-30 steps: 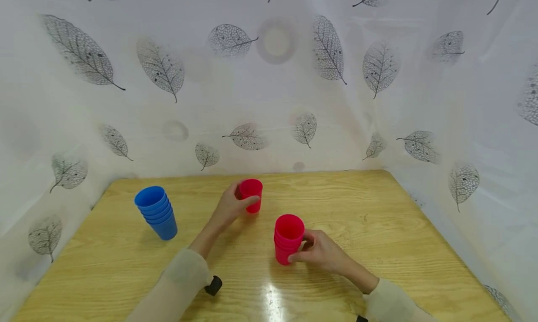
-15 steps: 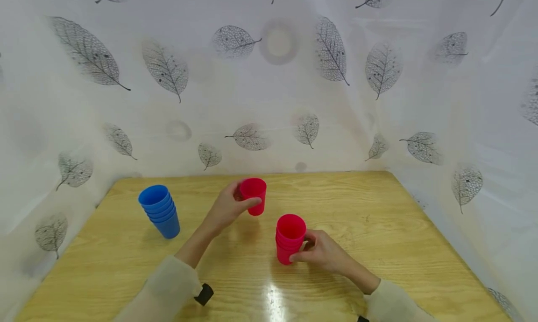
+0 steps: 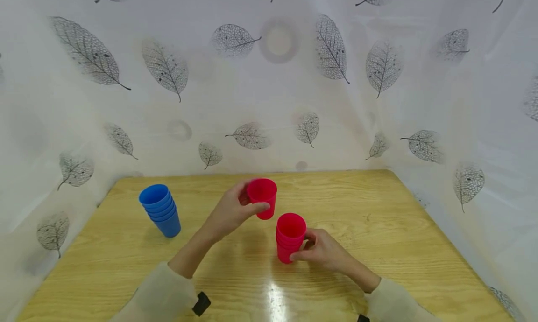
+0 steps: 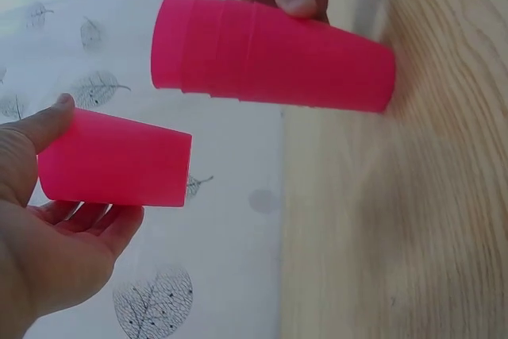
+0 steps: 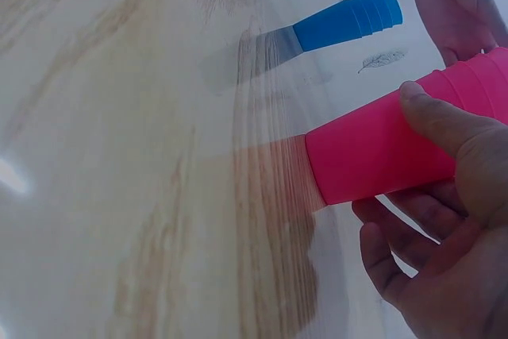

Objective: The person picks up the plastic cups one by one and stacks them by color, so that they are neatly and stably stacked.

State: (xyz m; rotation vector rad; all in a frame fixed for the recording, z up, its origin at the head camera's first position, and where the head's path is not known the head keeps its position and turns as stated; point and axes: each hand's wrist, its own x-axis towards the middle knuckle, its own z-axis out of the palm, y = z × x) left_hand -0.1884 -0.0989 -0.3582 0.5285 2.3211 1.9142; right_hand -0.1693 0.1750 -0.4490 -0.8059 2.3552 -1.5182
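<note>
A single red cup (image 4: 119,160) is held by my left hand (image 3: 231,211), thumb on its near side and fingers behind. In the left wrist view this cup hangs off the table, mouth up. My right hand (image 3: 325,252) grips a nested stack of red cups (image 3: 290,240) low on its side. The stack stands upright on the table, nearer to me and to the right of the single cup. Some of my right fingers (image 5: 405,236) curl under the stack's far side in the right wrist view.
A nested stack of blue cups (image 3: 161,212) stands on the wooden table (image 3: 105,266) at the left. A pale curtain (image 3: 269,93) printed with leaves rises behind the table and along both sides.
My left hand has lifted the single red cup off the table and carried it right and nearer, towards the red stack. The right hand and its stack stay in place.
</note>
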